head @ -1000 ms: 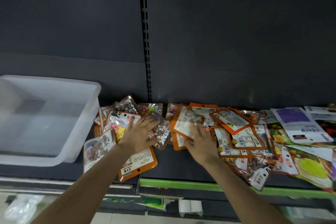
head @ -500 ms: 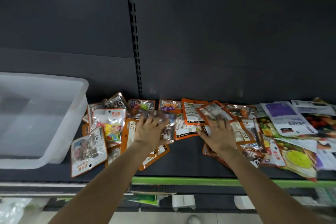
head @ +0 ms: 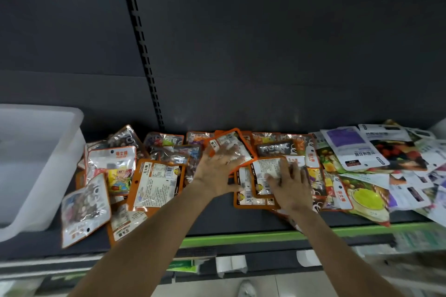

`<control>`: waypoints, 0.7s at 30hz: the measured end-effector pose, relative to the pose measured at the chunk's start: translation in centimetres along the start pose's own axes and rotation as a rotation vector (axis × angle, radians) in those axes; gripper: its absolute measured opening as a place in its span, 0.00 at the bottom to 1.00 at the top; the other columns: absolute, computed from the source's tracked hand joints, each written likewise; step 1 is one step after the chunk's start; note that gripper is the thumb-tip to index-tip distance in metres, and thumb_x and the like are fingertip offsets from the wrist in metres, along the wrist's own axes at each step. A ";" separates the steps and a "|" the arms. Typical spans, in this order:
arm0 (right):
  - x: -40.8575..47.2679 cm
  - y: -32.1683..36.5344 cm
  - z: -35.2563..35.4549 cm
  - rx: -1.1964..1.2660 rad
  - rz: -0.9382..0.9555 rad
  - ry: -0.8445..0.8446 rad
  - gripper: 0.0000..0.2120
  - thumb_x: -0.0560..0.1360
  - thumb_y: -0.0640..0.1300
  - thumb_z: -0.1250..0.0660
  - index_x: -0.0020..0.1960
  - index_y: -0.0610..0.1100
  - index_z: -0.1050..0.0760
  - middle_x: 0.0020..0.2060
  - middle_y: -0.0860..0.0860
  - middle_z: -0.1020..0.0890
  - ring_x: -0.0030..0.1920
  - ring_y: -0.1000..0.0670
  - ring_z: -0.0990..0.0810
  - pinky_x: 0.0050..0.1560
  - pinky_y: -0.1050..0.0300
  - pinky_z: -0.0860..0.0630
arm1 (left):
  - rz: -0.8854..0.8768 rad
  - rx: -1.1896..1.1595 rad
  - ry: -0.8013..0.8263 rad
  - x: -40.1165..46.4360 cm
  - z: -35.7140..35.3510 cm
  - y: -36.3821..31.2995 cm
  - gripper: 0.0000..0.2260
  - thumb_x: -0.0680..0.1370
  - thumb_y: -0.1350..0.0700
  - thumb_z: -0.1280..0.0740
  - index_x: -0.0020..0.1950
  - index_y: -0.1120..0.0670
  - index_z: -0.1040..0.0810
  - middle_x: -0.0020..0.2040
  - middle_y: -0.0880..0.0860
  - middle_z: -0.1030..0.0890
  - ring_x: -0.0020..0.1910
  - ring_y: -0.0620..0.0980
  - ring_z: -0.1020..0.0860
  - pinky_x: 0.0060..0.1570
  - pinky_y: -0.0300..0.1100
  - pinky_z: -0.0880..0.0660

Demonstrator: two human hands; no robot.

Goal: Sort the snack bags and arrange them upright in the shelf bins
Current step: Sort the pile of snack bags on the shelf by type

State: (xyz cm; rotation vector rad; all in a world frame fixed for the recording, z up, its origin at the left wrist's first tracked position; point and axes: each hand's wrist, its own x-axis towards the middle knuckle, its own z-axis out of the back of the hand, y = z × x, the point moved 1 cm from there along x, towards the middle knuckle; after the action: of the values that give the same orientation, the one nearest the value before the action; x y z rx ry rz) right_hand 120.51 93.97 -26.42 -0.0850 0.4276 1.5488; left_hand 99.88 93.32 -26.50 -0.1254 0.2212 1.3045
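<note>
Two hands of mine reach into the middle of the frame. My left hand (head: pixel 218 172) lies spread, fingers flat on a tilted orange-edged snack bag (head: pixel 230 147). My right hand (head: pixel 290 185) lies spread beside it, fingers pressing another orange-edged bag (head: pixel 264 176). Around them, snack bags (head: pixel 156 182) lie scattered flat along the dark shelf (head: pixel 212 219). At the left edge of the frame stands a translucent bin (head: pixel 48 171); white and purple pouches (head: pixel 354 147) fill the right.
</note>
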 end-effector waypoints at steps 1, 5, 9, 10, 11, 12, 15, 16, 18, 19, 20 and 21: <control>-0.2 1.1 -0.2 -0.015 0.063 0.016 0.32 0.77 0.66 0.57 0.77 0.55 0.60 0.76 0.48 0.61 0.76 0.42 0.62 0.75 0.45 0.57 | 0.067 0.014 -0.026 -0.2 0.1 0.6 0.35 0.74 0.30 0.46 0.77 0.43 0.49 0.79 0.50 0.53 0.77 0.55 0.55 0.72 0.64 0.55; -1.1 5.7 -1.7 0.176 0.387 0.105 0.29 0.79 0.64 0.56 0.76 0.54 0.47 0.77 0.53 0.54 0.77 0.46 0.54 0.75 0.50 0.53 | 0.330 -0.055 -0.115 -2.6 1.5 2.6 0.24 0.79 0.41 0.49 0.71 0.50 0.32 0.74 0.54 0.37 0.74 0.56 0.42 0.73 0.59 0.49; -0.6 3.3 -0.5 0.353 0.329 -0.062 0.25 0.80 0.49 0.43 0.76 0.54 0.45 0.76 0.52 0.46 0.76 0.48 0.45 0.73 0.51 0.42 | 0.112 -0.250 -0.262 -2.6 2.2 0.4 0.24 0.80 0.43 0.48 0.74 0.50 0.38 0.75 0.52 0.37 0.74 0.52 0.42 0.74 0.51 0.47; 0.1 1.5 0.1 0.281 0.273 -0.117 0.26 0.80 0.50 0.43 0.76 0.52 0.45 0.76 0.51 0.47 0.76 0.46 0.48 0.73 0.49 0.42 | -0.003 -0.281 -0.191 -2.4 1.8 -0.6 0.27 0.80 0.40 0.47 0.76 0.48 0.44 0.77 0.51 0.43 0.76 0.51 0.46 0.75 0.50 0.51; 0.5 -0.1 0.7 0.174 0.185 -0.105 0.27 0.80 0.52 0.44 0.77 0.50 0.48 0.77 0.49 0.50 0.77 0.44 0.53 0.73 0.48 0.44 | -0.074 -0.265 -0.089 -2.3 1.2 -1.4 0.31 0.78 0.37 0.46 0.78 0.46 0.50 0.78 0.49 0.50 0.77 0.51 0.53 0.75 0.50 0.56; 0.9 -1.7 1.0 0.072 0.092 -0.063 0.30 0.80 0.56 0.46 0.78 0.50 0.54 0.77 0.47 0.55 0.77 0.44 0.58 0.74 0.48 0.49 | -0.099 -0.207 0.002 -2.2 0.5 -1.8 0.35 0.77 0.34 0.45 0.78 0.45 0.55 0.78 0.48 0.57 0.77 0.51 0.59 0.75 0.51 0.60; 1.7 -3.5 0.5 -0.046 -0.014 0.031 0.35 0.78 0.65 0.53 0.77 0.52 0.64 0.76 0.45 0.62 0.76 0.42 0.62 0.75 0.46 0.57 | -0.012 -0.033 0.053 -1.9 -0.9 -1.3 0.39 0.75 0.32 0.44 0.77 0.45 0.62 0.78 0.50 0.60 0.77 0.52 0.61 0.74 0.53 0.61; 2.0 -3.0 -0.2 -0.066 0.014 0.035 0.36 0.77 0.67 0.57 0.77 0.51 0.62 0.76 0.45 0.62 0.76 0.42 0.61 0.75 0.46 0.57 | 0.034 -0.018 0.040 -2.0 -0.8 -0.9 0.40 0.75 0.32 0.43 0.77 0.45 0.61 0.78 0.50 0.58 0.77 0.52 0.58 0.74 0.54 0.59; 2.1 -1.2 -1.3 -0.114 0.109 0.034 0.38 0.73 0.68 0.67 0.78 0.51 0.58 0.76 0.45 0.62 0.76 0.42 0.63 0.76 0.44 0.56 | 0.103 0.000 0.028 -2.1 -0.2 -0.2 0.41 0.74 0.32 0.41 0.78 0.47 0.57 0.78 0.51 0.50 0.77 0.51 0.50 0.73 0.54 0.52; 1.7 -0.2 -1.6 -0.138 0.165 0.045 0.36 0.74 0.67 0.68 0.78 0.51 0.56 0.76 0.46 0.62 0.76 0.43 0.64 0.76 0.44 0.56 | 0.115 -0.009 0.020 -2.2 0.2 0.0 0.41 0.73 0.33 0.39 0.78 0.48 0.54 0.78 0.52 0.47 0.76 0.52 0.47 0.72 0.53 0.50; 1.2 0.7 -1.6 -0.152 0.212 0.058 0.32 0.77 0.64 0.65 0.78 0.51 0.54 0.77 0.47 0.60 0.76 0.44 0.64 0.76 0.45 0.57 | 0.112 -0.045 0.001 -2.4 0.6 0.1 0.39 0.73 0.34 0.38 0.78 0.49 0.50 0.77 0.52 0.43 0.75 0.52 0.44 0.72 0.52 0.47; 0.7 1.2 -1.3 -0.113 0.260 0.075 0.28 0.80 0.60 0.60 0.77 0.51 0.51 0.77 0.48 0.56 0.76 0.45 0.61 0.76 0.47 0.56 | 0.093 -0.103 -0.035 -2.5 1.0 0.1 0.36 0.74 0.35 0.37 0.77 0.49 0.45 0.75 0.51 0.40 0.73 0.51 0.41 0.71 0.50 0.46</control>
State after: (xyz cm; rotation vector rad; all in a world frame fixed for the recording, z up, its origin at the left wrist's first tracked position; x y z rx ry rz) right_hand 119.00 94.26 -27.53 -0.1813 0.4227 1.8299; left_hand 99.27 91.17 -24.89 -0.1812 0.1316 1.4099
